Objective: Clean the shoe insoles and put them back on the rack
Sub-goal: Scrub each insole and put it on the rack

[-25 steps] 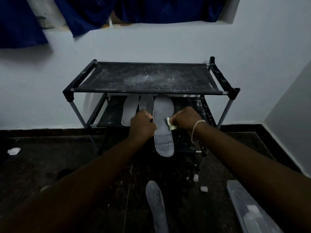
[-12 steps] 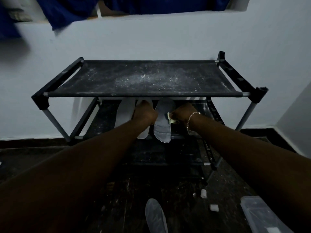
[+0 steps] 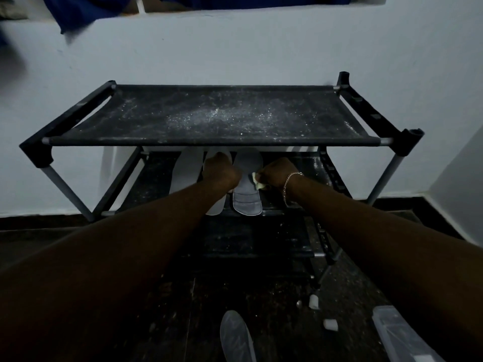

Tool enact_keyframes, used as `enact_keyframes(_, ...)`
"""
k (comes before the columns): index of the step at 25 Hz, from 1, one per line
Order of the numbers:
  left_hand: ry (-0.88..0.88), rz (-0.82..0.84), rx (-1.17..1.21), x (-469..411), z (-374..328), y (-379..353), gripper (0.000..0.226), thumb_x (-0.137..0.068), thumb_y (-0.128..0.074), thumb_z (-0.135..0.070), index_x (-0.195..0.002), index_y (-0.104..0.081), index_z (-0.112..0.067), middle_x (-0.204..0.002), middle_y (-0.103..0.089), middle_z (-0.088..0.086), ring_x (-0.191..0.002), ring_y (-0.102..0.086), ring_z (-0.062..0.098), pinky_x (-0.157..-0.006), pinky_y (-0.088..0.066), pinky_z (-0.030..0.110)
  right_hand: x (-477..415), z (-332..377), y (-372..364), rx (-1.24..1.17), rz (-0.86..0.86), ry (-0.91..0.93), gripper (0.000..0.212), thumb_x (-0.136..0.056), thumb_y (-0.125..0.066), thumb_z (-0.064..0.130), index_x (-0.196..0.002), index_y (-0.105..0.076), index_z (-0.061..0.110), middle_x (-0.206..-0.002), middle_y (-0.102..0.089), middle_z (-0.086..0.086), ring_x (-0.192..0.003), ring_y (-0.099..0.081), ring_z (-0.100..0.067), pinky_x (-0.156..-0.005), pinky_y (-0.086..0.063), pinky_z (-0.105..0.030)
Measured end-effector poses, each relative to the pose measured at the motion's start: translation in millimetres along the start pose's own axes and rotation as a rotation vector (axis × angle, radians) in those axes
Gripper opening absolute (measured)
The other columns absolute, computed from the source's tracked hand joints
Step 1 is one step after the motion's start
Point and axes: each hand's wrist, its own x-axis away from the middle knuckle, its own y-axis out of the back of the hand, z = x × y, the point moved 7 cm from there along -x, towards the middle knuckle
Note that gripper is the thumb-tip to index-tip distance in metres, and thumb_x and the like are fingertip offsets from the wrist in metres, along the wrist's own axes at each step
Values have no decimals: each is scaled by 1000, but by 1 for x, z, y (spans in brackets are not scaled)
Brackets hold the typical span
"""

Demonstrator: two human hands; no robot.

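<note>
A grey insole [image 3: 247,197] lies on the middle shelf of the black shoe rack [image 3: 209,141], its heel end hanging over the shelf's front edge. My left hand [image 3: 220,171] grips its left edge with curled fingers. My right hand [image 3: 277,173] pinches a small pale wipe [image 3: 257,182] against the insole's right edge. Two lighter insoles lie to the left on the same shelf: one [image 3: 185,168] in plain sight, the other [image 3: 217,207] mostly hidden by my left hand. A further grey insole [image 3: 236,338] lies on the floor below.
The rack's top shelf is dusty and bare, low over my hands. A clear plastic box [image 3: 402,335] sits on the dark floor at the lower right, with small white scraps [image 3: 330,323] near the rack's leg. A white wall stands behind the rack.
Both hands have carried the grey insole forward, from in front of the rack onto the middle shelf next to the other two. The view has come closer to the rack.
</note>
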Motion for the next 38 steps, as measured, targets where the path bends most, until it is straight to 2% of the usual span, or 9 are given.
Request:
enact_keyframes(3, -12, -3, -21, 1, -3, 1, 26, -83, -69, -18, -94, -67, 4, -97, -72, 20, -89, -71, 32, -69, -57, 32, -5, -1, -1, 44, -7, 14, 27, -95, -63, 12, -115, -70, -4, -108, -73, -17, -58, -64, -9, -54, -53, -15)
enact_keyframes(6, -52, -38, -114, 7, -11, 9, 22, -87, -65, -13, -99, -63, 5, -106, -68, 20, -100, -65, 33, -66, -44, 30, 0, -1, 1, -19, -74, 54, 18, -85, -76, 8, -94, -76, -7, -87, -75, -19, -70, -70, -24, -73, -61, -37)
enact_keyframes(9, -160, -71, -192, 16, -19, 21, 20, -91, -59, -10, -101, -64, 6, -109, -67, 20, -101, -64, 35, -69, -44, 34, 10, -1, 8, -84, -120, 87, 7, -79, -81, 10, -78, -77, 5, -75, -72, -11, -66, -67, -17, -69, -60, -31)
enact_keyframes(13, -379, -159, -168, 42, -22, 38, 14, -81, -58, -1, -88, -69, 5, -93, -71, 19, -86, -66, 34, -66, -46, 32, 25, 0, 17, -174, -133, 130, 21, -81, -79, 10, -62, -74, 19, -73, -75, -5, -68, -71, -18, -70, -61, -34)
enact_keyframes(19, -420, -139, 20, 107, -5, 56, 27, -87, -64, -10, -114, -67, -7, -110, -69, 8, -100, -64, 20, -85, -51, 30, 86, 1, 12, -336, -122, 196, 10, -87, -76, 8, -79, -76, 14, -76, -74, -8, -65, -70, -17, -58, -57, -28)
enact_keyframes(22, -466, -179, 13, 145, 3, 66, 34, -89, -66, -18, -123, -64, -11, -120, -66, 7, -110, -61, 22, -94, -51, 39, 123, -3, 10, -331, -151, 223, 14, -83, -80, 8, -82, -76, 22, -81, -74, -1, -68, -71, -15, -66, -62, -31)
enact_keyframes(26, -479, -208, 56, 188, 16, 68, 38, -92, -67, -27, -127, -61, -14, -122, -63, 4, -109, -60, 17, -91, -51, 33, 170, -12, 1, -362, -141, 248, 15, -83, -80, 5, -88, -76, 19, -81, -74, 1, -72, -70, -11, -70, -58, -24)
enact_keyframes(30, -506, -164, 43, 225, 36, 52, 43, -96, -62, -33, -134, -56, -14, -127, -60, 2, -114, -58, 15, -95, -49, 31, 210, -26, -9, -218, -192, 313, 11, -83, -80, 9, -94, -78, 11, -87, -73, 4, -76, -66, 0, -69, -48, -7)
enact_keyframes(38, -513, -22, -252, 263, 113, -35, 52, -96, -60, -35, -144, -48, -20, -146, -50, 3, -134, -48, 22, -102, -49, 42, 227, -118, -70, 144, -105, 369, 15, -84, -77, 8, -99, -79, 12, -120, -62, -6, -110, -60, -18, -96, -49, -26)
